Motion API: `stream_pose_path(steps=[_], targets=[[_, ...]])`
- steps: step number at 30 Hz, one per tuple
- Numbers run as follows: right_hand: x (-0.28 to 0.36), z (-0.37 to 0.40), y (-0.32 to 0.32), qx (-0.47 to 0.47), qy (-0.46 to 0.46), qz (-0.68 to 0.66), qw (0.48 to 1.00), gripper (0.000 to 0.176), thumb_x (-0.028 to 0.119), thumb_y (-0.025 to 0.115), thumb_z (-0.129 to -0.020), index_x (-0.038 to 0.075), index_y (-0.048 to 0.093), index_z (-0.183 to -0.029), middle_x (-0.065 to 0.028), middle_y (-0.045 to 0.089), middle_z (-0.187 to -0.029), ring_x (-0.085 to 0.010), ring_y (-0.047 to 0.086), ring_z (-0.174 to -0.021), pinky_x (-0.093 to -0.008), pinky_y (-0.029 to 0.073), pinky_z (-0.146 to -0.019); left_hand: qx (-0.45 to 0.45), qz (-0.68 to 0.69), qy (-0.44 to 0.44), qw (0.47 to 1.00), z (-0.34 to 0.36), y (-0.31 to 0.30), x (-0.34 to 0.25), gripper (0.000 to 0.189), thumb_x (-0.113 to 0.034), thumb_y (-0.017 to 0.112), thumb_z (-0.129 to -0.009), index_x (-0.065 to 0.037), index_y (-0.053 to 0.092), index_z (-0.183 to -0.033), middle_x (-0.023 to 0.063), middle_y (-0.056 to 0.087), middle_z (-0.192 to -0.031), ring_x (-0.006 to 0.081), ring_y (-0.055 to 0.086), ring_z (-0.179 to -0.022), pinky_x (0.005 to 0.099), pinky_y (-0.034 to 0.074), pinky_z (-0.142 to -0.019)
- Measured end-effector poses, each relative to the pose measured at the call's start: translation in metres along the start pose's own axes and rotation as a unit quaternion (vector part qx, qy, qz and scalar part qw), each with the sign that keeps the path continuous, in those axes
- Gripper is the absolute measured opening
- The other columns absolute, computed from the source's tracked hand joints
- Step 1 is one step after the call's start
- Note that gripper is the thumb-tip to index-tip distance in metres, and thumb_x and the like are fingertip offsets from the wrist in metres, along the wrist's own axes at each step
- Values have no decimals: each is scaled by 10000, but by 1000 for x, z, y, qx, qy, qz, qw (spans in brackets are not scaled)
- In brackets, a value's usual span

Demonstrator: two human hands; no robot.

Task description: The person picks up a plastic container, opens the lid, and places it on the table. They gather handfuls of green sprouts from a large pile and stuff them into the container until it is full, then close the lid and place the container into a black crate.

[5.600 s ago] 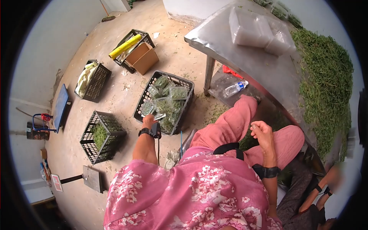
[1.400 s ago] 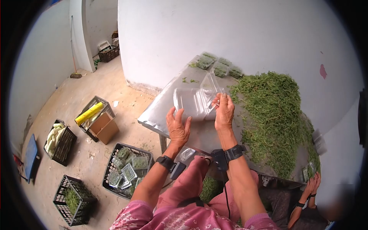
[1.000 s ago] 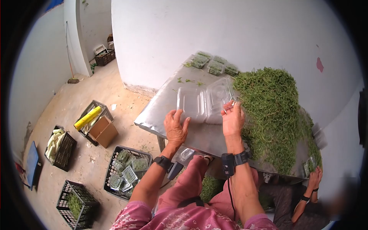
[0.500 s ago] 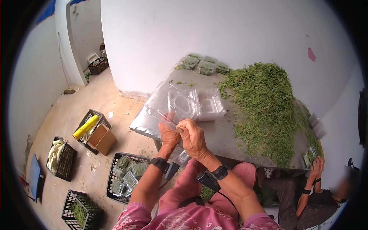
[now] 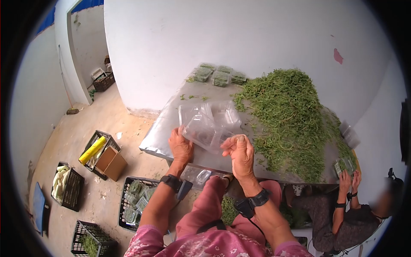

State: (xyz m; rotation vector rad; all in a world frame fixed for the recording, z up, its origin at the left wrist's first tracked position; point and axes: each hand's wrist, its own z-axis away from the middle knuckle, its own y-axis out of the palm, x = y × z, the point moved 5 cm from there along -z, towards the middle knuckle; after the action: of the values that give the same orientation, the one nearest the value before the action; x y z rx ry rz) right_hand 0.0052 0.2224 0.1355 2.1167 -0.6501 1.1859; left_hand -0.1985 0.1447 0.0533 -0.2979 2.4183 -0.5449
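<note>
A clear plastic container (image 5: pixel 203 132) is held above the near left part of the metal table (image 5: pixel 156 133). My left hand (image 5: pixel 180 144) grips its left edge. Beside its right end is my right hand (image 5: pixel 240 155), fingers curled; whether they touch the plastic is hard to tell. Behind it, more empty clear containers (image 5: pixel 226 115) rest on the table. A large heap of green stems (image 5: pixel 287 115) lies to the right of my hands.
Filled boxes (image 5: pixel 221 78) stand at the table's back edge. A co-worker (image 5: pixel 357 222) sits at the right, hands at a box of greens (image 5: pixel 344 166). On the floor at the left are crates (image 5: pixel 68 188), one with filled boxes (image 5: pixel 138 199), and a cardboard box (image 5: pixel 111 163).
My hands have moved apart, the right one to the right and slightly down. The held container now hangs opened wider between them. The whole view has shifted slightly.
</note>
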Motion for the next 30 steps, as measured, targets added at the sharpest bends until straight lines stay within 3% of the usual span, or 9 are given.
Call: stream_pose_path(steps=[10, 18, 22, 25, 30], targets=[[11, 29, -77, -134, -3, -8, 991, 391, 393, 381, -1034, 36, 502, -933, -113, 607, -834, -194, 616, -737, -293, 486, -596, 33, -36, -19, 999, -24, 1, 6, 402, -311, 719, -826, -151, 531, -1145, 121, 576, -1001, 314, 550, -967, 426, 402, -777], [32, 34, -108, -195, -44, -29, 979, 398, 431, 400, -1022, 53, 507, -958, -84, 592, -867, -192, 610, -789, -302, 472, -654, 40, 36, -47, 997, 10, -1, 14, 660, -126, 696, -807, -93, 376, -1384, 207, 499, -1157, 389, 506, -1043, 460, 399, -906], [29, 41, -99, -173, -73, 19, 982, 378, 391, 397, -1030, 38, 516, -967, -86, 594, -874, -178, 603, -792, -300, 483, -669, 93, 87, 10, 992, 46, -9, -6, 708, -132, 698, -802, -28, 337, -1402, 245, 457, -1241, 415, 470, -1120, 463, 381, -958], [21, 47, -86, -156, -76, 58, 983, 367, 376, 410, -1030, 32, 526, -976, -91, 597, -902, -172, 603, -801, -300, 489, -671, 181, 126, 50, 974, 70, -13, -37, 749, -194, 718, -802, -20, 321, -1413, 247, 439, -1292, 426, 454, -1151, 466, 377, -965], [7, 64, -52, -85, -48, 188, 977, 352, 355, 441, -1027, 18, 539, -1001, -105, 615, -954, -155, 609, -782, -289, 499, -679, 228, 203, 43, 951, 92, -7, -78, 882, -319, 756, -777, 2, 263, -1435, 245, 410, -1331, 423, 438, -1183, 462, 374, -972]])
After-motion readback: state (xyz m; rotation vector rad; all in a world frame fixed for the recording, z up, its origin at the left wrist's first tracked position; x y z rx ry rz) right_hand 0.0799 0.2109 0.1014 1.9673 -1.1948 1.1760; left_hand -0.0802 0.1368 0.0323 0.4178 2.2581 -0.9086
